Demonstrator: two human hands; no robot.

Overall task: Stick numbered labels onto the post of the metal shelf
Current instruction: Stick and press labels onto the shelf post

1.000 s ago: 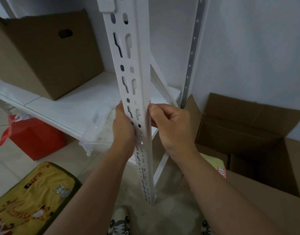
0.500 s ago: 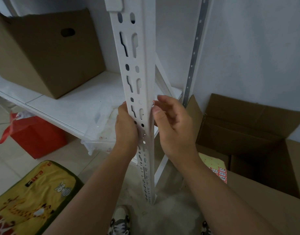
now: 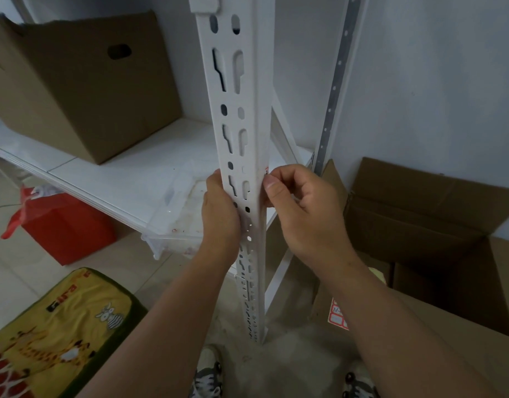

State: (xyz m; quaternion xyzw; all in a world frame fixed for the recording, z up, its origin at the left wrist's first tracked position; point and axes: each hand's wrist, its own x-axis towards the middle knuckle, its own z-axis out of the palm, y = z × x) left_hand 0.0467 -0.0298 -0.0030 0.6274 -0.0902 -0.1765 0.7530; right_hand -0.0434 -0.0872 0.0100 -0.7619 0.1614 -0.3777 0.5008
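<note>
Label: only a red-edged sliver shows on the post's right face, at 12 o'clock of the right thumb.
Post: upright, white, slotted.
Right hand: its grip pinches at the label, probably seating it.
Left hand: curled round the post at 9 o'clock, likely steadying it.
Label sheet: on the cardboard box at 5 o'clock, within reach.

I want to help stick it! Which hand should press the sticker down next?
The right hand: its thumb and fingers already sit at the label on the post. The left hand holds the post's other side.
</note>
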